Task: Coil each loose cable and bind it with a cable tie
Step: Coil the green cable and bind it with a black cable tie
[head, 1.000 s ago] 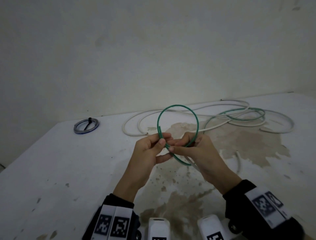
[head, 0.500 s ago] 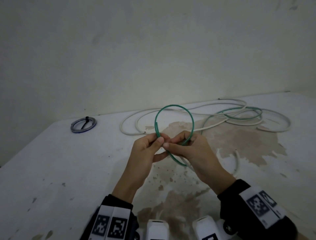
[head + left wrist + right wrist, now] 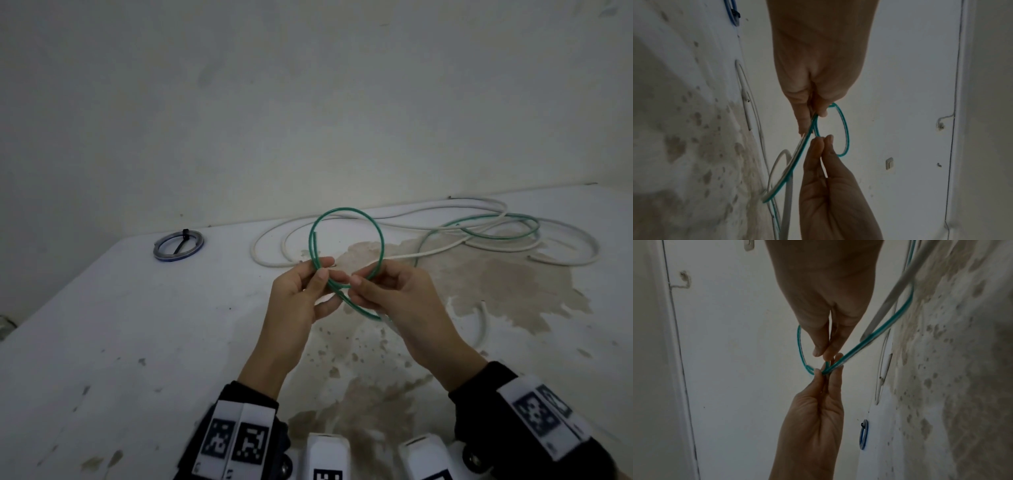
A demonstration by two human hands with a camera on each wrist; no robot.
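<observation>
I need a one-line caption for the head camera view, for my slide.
Both hands, left hand and right hand, pinch a green cable into its first loop above a stained table.

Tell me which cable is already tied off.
The small blue coil at the table's far left, cinched with a black tie. The green cable is in hand; the white cable lies loose.

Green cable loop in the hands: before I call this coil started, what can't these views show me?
- Where the thin green cable crosses itself: hidden in the head view by the left hand and right hand.
- Its far end: lost among the white cables on the stained table.
- The trailing length: motion-blurred in both wrist views.
- The small bound blue coil: too small to judge its black tie.
</observation>
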